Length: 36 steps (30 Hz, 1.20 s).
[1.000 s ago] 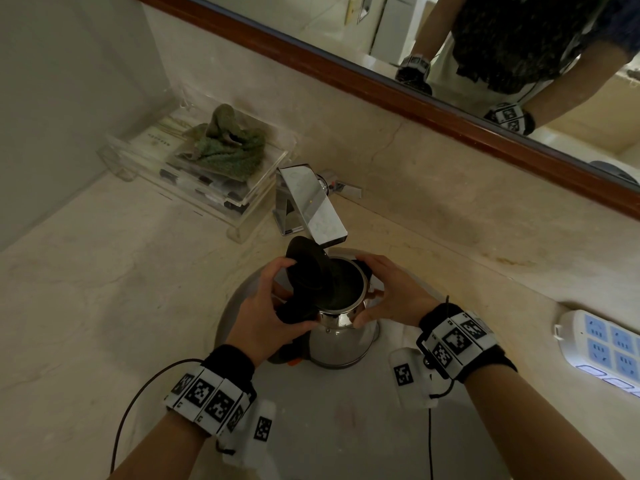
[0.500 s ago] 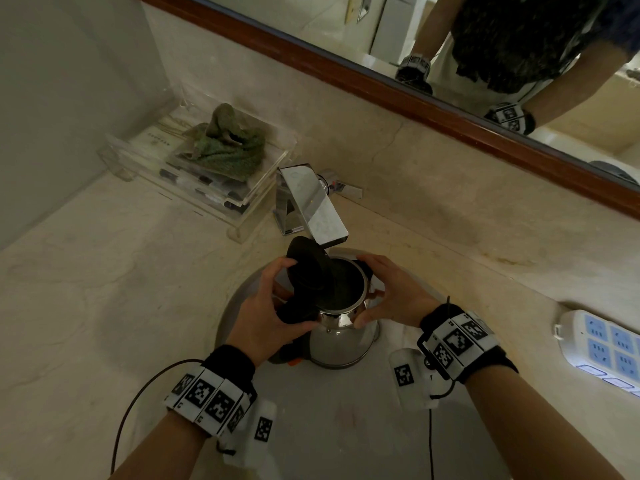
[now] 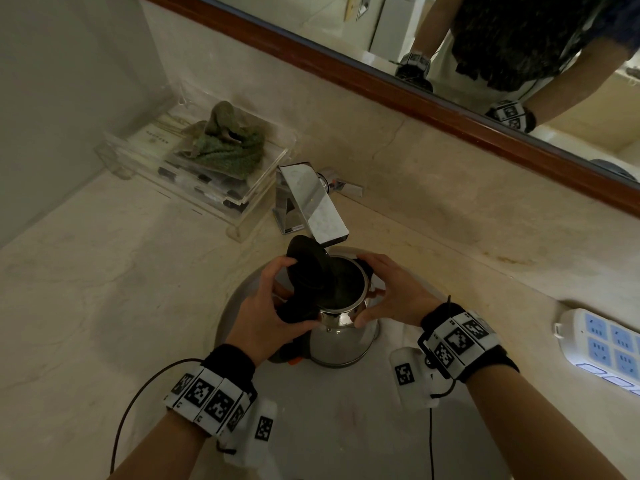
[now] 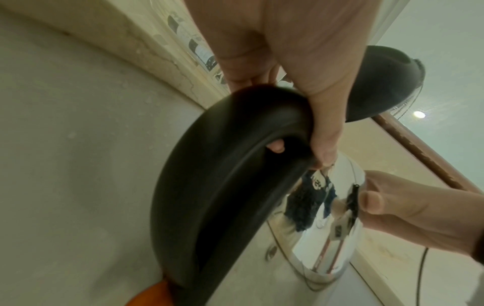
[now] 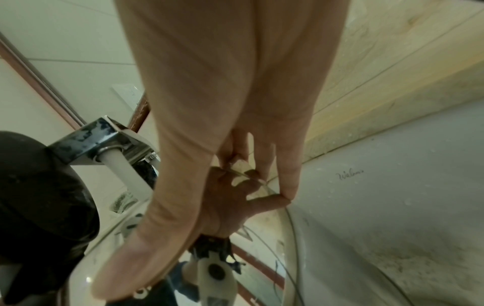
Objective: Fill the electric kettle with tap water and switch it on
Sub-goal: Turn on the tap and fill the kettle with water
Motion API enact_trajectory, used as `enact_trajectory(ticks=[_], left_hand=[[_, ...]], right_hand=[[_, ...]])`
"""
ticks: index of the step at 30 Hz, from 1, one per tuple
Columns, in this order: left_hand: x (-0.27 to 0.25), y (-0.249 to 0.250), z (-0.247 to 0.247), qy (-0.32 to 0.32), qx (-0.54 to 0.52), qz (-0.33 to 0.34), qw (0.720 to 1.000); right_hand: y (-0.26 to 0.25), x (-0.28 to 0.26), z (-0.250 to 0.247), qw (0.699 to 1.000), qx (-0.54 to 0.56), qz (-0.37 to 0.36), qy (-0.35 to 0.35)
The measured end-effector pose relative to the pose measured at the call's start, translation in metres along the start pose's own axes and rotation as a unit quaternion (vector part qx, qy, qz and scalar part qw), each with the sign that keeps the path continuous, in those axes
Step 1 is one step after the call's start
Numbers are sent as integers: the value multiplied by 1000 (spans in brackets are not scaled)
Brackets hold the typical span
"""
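Observation:
A shiny steel electric kettle [image 3: 341, 336] with a black handle [image 4: 222, 186] stands in the white sink basin [image 3: 346, 427], its black lid [image 3: 308, 268] flipped up. Its open mouth sits under the chrome tap spout [image 3: 318, 213]. A white stream of water [image 5: 128, 176] runs from the spout into the kettle. My left hand [image 3: 266, 313] grips the black handle, forefinger against the lid. My right hand [image 3: 391, 299] holds the kettle's steel body [image 5: 261, 269] at the rim, thumb and fingers spread around it.
A clear acrylic tray [image 3: 194, 174] with a green cloth [image 3: 228, 143] stands on the marble counter [image 3: 104, 289] left of the tap. A white power strip [image 3: 602, 344] lies on the counter at the right. The tap lever [image 3: 341, 185] points right, below the wood-framed mirror [image 3: 450, 95].

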<state>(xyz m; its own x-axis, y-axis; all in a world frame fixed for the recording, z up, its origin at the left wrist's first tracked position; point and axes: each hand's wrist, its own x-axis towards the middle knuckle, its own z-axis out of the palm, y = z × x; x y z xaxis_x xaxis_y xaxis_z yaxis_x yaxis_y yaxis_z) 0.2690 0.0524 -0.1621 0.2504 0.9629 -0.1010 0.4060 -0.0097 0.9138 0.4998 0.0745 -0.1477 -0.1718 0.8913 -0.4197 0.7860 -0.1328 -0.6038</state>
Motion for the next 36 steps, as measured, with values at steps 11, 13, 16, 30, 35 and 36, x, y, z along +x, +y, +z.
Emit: enact_trajectory(ticks=[11,13,16,30,35,36], left_hand=[[0,-1,1,-4,4,-5,1000],[0,0,1,-3,7,-4,1000],[0,1,2,0,10,-4,1000],[-1,0,2,6,4,-4,1000],[-1,0,3,8,3,-5,1000],[-1,-1,3,9,2,-4,1000]], right_hand=[[-1,0,-1,1000,-6,2,-3],[-1,0,-1,1000,-8,2,-4],[-1,-1,-1,1000,-4,0,-3],[-2,-2,0,1000,14,-8,2],[-1,-2,0,1000,0,-1,1],[-1,-2,0,1000,-1,-1,1]])
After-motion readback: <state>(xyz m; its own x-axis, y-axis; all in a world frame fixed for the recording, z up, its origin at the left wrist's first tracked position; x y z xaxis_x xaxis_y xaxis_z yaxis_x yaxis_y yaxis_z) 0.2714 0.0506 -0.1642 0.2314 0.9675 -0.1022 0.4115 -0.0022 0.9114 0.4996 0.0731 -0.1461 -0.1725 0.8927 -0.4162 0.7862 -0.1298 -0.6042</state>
